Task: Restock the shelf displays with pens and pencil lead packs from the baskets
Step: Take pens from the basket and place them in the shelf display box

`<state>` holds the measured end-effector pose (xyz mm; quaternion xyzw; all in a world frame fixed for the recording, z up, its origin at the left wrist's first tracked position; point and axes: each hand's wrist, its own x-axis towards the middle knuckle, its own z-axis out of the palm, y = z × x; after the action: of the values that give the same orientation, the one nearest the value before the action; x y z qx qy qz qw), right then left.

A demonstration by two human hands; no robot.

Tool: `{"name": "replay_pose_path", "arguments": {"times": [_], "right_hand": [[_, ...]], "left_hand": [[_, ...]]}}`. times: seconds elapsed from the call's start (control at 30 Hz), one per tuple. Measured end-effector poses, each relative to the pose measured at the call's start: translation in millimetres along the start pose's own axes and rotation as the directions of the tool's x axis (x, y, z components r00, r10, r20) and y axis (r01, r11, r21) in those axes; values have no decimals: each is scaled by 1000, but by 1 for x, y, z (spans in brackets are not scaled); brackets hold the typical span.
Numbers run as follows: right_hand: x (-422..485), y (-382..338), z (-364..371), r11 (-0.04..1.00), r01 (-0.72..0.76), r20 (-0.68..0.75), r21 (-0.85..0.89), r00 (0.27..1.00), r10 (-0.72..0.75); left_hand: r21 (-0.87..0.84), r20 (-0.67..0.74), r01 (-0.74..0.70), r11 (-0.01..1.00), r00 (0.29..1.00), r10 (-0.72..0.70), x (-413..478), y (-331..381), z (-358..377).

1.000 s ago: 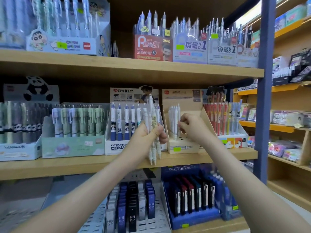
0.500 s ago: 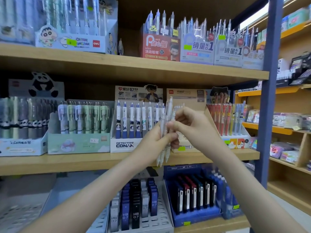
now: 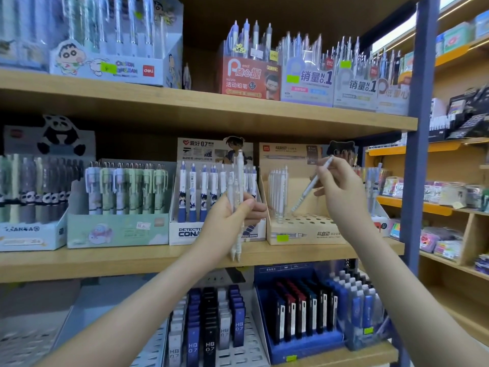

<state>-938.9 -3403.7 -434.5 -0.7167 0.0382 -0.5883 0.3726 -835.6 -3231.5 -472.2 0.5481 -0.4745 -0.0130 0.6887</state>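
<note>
A blue upright post is seen just right of the grip; beyond it, yellow-edged side shelves are stacked with small colourful packs.

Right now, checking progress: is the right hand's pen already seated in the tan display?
No, the pen hangs tilted in the right hand, tip above the display's holes.

Bright, even indoor light fills the aisle, strongest from a glowing ceiling strip at upper right, which is blown out. The upper shelf board throws deep shadow over the back of the tier below. The centre is sharp, labels readable; the tilted white pen looks slightly soft. The panda display at the left edge smears, and wide-angle distortion tilts the blue post.
</note>
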Motion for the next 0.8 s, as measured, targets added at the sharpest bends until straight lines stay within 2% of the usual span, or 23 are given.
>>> {"name": "replay_pose_path", "arguments": {"times": [0.33,0.8], "right_hand": [[25,7,8,967,78,177,-244,984,-34],[28,9,16,958,101,167,-270,984,-56]], "left_hand": [[-2,15,7,1000,1000,-7,3,0,0],[-31,51,33,999,998,-32,2,-1,3]]}}
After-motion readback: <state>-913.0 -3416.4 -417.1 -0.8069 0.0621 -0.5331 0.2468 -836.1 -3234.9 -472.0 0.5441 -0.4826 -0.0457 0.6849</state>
